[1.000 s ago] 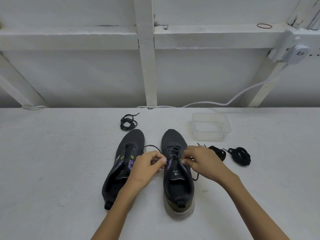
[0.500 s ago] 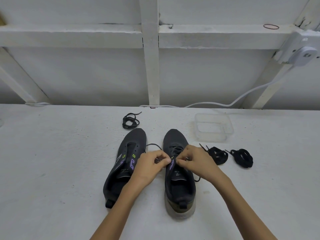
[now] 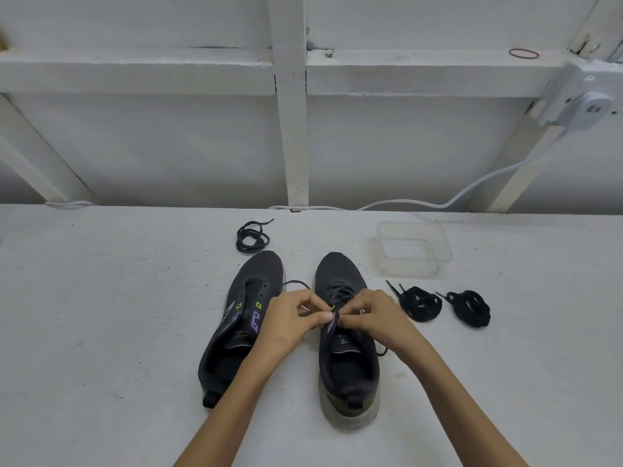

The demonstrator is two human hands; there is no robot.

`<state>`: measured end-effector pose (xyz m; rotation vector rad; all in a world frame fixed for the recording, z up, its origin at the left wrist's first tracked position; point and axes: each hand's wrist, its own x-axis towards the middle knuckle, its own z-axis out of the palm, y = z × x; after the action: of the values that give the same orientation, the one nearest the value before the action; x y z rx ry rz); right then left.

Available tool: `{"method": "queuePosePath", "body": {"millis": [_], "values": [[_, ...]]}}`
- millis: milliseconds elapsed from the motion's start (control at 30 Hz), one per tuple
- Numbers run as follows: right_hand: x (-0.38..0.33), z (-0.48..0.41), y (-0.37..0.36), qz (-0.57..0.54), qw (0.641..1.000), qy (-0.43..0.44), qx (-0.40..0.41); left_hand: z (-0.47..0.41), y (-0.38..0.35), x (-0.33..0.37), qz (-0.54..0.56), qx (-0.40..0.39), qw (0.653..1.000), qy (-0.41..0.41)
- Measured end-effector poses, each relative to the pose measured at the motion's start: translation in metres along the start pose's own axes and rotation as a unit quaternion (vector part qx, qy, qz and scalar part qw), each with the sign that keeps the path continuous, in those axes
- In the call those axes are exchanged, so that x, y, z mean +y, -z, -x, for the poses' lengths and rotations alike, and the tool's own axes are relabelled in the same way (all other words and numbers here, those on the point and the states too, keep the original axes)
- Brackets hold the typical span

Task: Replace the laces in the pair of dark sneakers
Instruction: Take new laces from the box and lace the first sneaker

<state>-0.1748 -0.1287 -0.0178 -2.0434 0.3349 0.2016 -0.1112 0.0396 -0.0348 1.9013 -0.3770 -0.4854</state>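
Lace (image 3: 338, 292) is pinched by left hand (image 3: 290, 320) and right hand (image 3: 376, 315) over the sneaker (image 3: 350, 365) right of frame centre, and could be pulled from an eyelet if tugged unevenly.

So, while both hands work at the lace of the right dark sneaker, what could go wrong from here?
1. Both the left hand and the right hand pinch the thin dark lace, so nothing holds the right dark mesh sneaker down; a hard pull may drag or tip it.
2. A slack loop of that lace reaches the unlaced left dark sneaker and might snag there.
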Motion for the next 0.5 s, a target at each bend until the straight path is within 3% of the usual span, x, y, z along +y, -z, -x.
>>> {"method": "queuePosePath", "body": {"millis": [200,367,500], "values": [[-0.002,0.0,-0.001,-0.019,1.0,-0.02,0.002,0.009,-0.003,0.005,-0.039,-0.035,0.997,-0.053],[-0.008,0.003,0.014,-0.106,0.993,-0.04,-0.029,0.009,-0.003,0.009,-0.172,-0.007,0.983,-0.065],[-0.006,0.003,0.021,-0.128,0.989,-0.056,-0.051,0.011,-0.008,0.016,-0.301,-0.001,0.949,-0.094]]}}
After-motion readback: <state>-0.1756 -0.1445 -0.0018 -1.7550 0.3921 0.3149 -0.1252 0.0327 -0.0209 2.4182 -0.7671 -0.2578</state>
